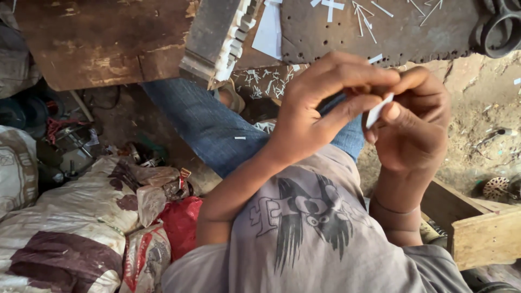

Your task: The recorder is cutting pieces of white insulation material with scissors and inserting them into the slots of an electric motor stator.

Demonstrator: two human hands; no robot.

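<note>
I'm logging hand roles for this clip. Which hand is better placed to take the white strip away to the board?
Probably the right hand: the strip sits pinched in its fingers. The left hand only touches its top end with its fingertips. The board lies just above both.

Tabletop (97, 49): dark, worn wood — scratched surface.
On tabletop: white paper strips (369, 16), white sheet (268, 32), black scissors (502, 27), toothed grey block (222, 38).
Floor (477, 119): bare earth — scattered white offcuts (266, 81).

Soft, even daylight; faint shadows, sharp focus, slight edge distortion.
</note>
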